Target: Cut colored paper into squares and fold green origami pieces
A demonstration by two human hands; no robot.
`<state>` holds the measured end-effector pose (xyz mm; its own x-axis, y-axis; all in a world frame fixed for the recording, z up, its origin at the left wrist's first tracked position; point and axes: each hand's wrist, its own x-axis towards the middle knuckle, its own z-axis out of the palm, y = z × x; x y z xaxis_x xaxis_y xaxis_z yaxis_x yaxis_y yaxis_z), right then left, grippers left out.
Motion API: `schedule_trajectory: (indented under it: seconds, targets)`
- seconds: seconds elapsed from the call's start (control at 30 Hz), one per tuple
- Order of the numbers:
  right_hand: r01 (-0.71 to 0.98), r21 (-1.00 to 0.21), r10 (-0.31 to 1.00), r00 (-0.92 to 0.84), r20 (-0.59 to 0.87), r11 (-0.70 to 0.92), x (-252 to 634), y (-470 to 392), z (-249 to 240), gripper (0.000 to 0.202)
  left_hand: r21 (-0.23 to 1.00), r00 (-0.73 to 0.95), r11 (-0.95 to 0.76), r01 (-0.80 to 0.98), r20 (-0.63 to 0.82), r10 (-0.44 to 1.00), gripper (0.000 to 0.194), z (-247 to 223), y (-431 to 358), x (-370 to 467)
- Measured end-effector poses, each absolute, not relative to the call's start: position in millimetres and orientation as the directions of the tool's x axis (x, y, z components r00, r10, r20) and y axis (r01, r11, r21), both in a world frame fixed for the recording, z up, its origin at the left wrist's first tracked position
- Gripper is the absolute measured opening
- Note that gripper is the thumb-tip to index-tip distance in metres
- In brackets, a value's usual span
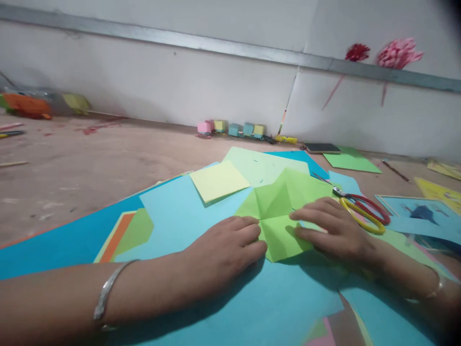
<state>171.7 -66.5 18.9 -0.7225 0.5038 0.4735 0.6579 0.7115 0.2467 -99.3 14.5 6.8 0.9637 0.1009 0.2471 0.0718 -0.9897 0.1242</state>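
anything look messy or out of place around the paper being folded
Nothing looks damaged. The green paper lies creased under both hands: left hand, right hand. Loose coloured sheets overlap askew beneath it, and the scissors lie on the sheets just beyond the right hand's fingers.

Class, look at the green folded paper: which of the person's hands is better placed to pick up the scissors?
Probably the right hand: the scissors lie just beyond its fingers, while the left hand presses the green folded paper on the far side.
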Motion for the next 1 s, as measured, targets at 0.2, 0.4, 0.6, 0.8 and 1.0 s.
schedule_trajectory:
  seconds: [0.2, 0.4, 0.6, 0.8, 1.0]
  targets:
    - [0.506, 0.200, 0.424, -0.838, 0.343, 0.839, 149.5, -84.0, 31.6, 0.028, -0.039, 0.979, -0.985, 0.166, 0.125, 0.160, 0.019, 8.4, -5.2, -105.4]
    - [0.557, -0.176, 0.578, -0.723, 0.377, 0.811, 134.7, -78.3, 24.5, 0.028, 0.076, 0.963, -0.969, 0.234, 0.119, 0.242, 0.037, 13.1, -28.5, -119.7]
    - [0.830, -0.288, 0.876, -0.424, 0.230, 0.477, 128.6, -82.9, 11.0, 0.039, 0.134, 0.960, -0.964, 0.232, 0.126, 0.248, 0.041, 15.6, -35.3, -125.4]
    - [0.888, -0.107, 0.861, -0.395, 0.322, 0.447, 121.6, -83.5, 6.5, 0.040, 0.174, 0.968, -0.967, 0.184, 0.141, 0.209, 0.027, 15.4, -28.8, -124.5]
    - [0.887, -0.064, 0.818, -0.392, 0.422, 0.458, 127.2, -73.6, -3.3, 0.049, 0.203, 0.970, -0.964, 0.174, 0.135, 0.203, 0.018, 15.3, -23.7, -120.0]
